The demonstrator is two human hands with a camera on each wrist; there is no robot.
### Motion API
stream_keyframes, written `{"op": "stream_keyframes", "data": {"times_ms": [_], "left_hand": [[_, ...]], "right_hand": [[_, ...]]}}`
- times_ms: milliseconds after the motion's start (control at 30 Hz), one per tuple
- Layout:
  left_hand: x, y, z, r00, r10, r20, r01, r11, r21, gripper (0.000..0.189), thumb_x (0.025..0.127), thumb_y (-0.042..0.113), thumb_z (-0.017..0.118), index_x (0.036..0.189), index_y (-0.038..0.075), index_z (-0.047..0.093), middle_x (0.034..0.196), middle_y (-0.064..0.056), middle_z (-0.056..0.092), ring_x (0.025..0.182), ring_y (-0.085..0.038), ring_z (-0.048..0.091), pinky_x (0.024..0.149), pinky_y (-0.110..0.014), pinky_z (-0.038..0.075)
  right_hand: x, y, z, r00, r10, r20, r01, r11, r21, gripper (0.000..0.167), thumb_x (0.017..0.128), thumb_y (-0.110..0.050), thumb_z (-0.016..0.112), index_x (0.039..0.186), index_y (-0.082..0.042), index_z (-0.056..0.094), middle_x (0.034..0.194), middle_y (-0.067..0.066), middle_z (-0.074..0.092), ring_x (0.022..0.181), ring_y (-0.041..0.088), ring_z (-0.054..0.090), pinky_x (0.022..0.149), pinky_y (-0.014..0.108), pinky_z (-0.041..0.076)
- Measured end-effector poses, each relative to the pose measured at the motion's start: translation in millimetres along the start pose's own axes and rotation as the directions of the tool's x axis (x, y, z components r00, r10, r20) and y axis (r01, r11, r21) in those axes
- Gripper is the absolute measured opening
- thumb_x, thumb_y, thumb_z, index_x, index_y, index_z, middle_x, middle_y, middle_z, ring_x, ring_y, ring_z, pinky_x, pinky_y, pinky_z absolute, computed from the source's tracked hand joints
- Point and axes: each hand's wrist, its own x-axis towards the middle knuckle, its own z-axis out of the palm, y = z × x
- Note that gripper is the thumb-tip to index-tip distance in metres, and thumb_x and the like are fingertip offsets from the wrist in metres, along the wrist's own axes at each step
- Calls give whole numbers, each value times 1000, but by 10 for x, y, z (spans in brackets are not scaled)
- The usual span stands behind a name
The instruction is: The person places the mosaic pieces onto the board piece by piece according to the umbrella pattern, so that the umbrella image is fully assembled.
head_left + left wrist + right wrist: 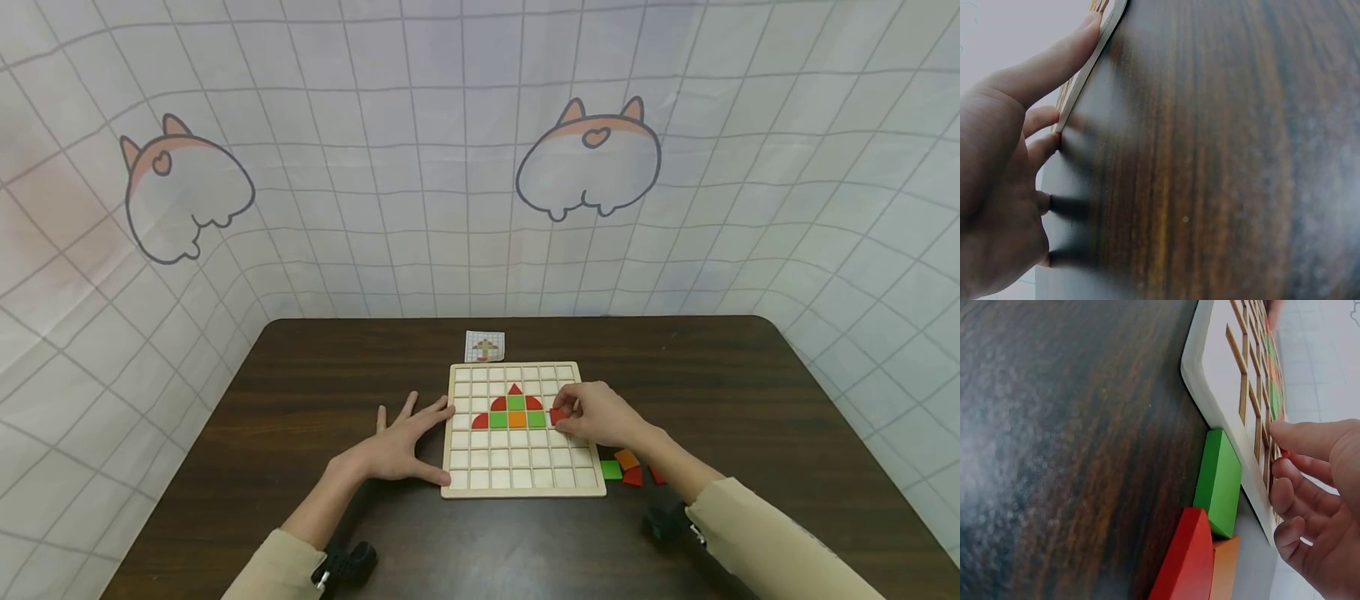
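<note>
A pale wooden grid board lies on the dark table, with red, green and orange pieces set in its upper middle cells. My right hand pinches a red piece between thumb and fingers over the right side of the board, beside a green square. In the right wrist view only a sliver of that red piece shows at the fingertips. With fingers spread, my left hand touches the board's left edge; the left wrist view shows its thumb along that edge.
Loose pieces lie by the board's lower right corner: a green square, an orange piece and red ones. A small printed pattern card lies behind the board. A grid-patterned curtain surrounds the table.
</note>
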Motion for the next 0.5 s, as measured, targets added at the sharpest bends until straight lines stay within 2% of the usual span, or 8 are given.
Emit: {"op": "stream_keyframes", "data": {"times_ms": [500], "left_hand": [[-17, -9, 4, 1000, 0, -1, 0, 1000, 1, 103, 81, 58, 82, 164, 24, 31, 172, -2, 11, 153, -41, -14, 104, -78, -18]], "right_hand": [[21, -6, 40, 1000, -7, 13, 7, 1000, -11, 17, 87, -10, 83, 101, -8, 74, 83, -5, 61, 72, 13, 54, 67, 30, 49]]}}
